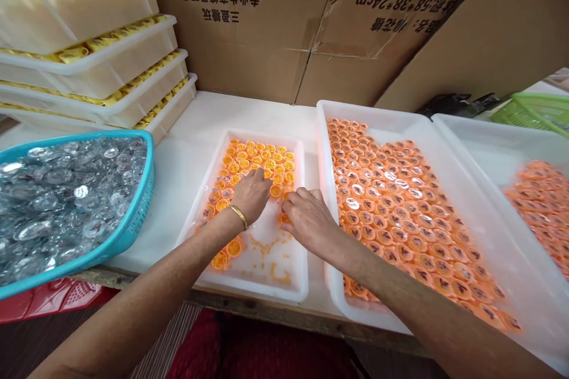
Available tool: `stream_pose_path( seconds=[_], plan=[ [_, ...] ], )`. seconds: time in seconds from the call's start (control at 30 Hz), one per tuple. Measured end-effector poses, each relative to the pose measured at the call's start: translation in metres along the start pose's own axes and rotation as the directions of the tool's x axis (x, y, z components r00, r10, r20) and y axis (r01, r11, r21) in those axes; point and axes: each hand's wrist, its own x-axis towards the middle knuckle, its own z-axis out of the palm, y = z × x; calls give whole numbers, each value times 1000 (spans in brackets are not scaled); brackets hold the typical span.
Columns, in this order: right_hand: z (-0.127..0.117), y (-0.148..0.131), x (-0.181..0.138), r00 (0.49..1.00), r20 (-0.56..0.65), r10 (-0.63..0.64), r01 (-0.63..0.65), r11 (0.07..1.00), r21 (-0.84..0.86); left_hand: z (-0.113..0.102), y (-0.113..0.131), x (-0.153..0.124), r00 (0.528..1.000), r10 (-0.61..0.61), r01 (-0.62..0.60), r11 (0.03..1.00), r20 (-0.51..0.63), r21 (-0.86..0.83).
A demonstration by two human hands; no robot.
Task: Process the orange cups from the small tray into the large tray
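Observation:
A small white tray (267,228) lies in front of me, with rows of small orange cups (265,155) filled with yellow-orange bits. Some cups at its left side seem to have clear lids. My left hand (252,195), with a gold bracelet (239,217) at the wrist, is over the middle of the rows. Its fingers are curled together, and whatever they hold is hidden. Just to the right, my right hand (310,214) has its thumb and fingers closed around an orange cup (282,218), which shows only in part. Loose bits (280,272) are scattered on the tray's floor.
At left, a blue basket (144,189) holds clear round lids. Behind it stand stacked white trays (146,65) of yellow pieces. To the right, a large white tray (331,272) contains lidded orange cups; another tray (471,142) adjoins it. Cardboard boxes (267,59) line the back.

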Motion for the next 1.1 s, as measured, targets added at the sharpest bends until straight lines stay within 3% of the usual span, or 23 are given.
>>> stream_pose_path(
  seconds=[0.17, 0.23, 0.37, 0.47, 0.63, 0.8, 0.97, 1.1],
  plan=[
    [-13, 9, -4, 999, 19, -30, 28, 997, 73, -18, -1, -6, 997, -31, 26, 997, -70, -71],
    [-16, 10, -5, 997, 44, -69, 65, 995, 73, -30, -3, -16, 989, -103, 82, 980, -108, -181],
    [-12, 4, -7, 991, 68, -119, 118, 993, 18, -45, -10, -48, 920, -386, 299, 796, -61, -527],
    [-2, -4, -7, 991, 53, -125, 128, 991, -44, -45, -14, -75, 873, -486, 392, 644, 44, -657],
    [5, -29, -7, 998, 44, -47, 51, 995, -87, -45, -9, -104, 843, -509, 429, 435, 177, -792],
    [1, -50, -13, 995, 95, 28, -26, 999, -24, -53, 2, -110, 805, -539, 435, 253, 247, -864],
    [-7, -26, -13, 994, 104, -18, 15, 1000, 26, -53, 5, -114, 756, -551, 420, -4, 352, -907],
    [-3, -12, -8, 980, 136, -146, 136, 987, 83, -47, 9, -121, 763, -458, 463, -106, 456, -880]
  ],
)
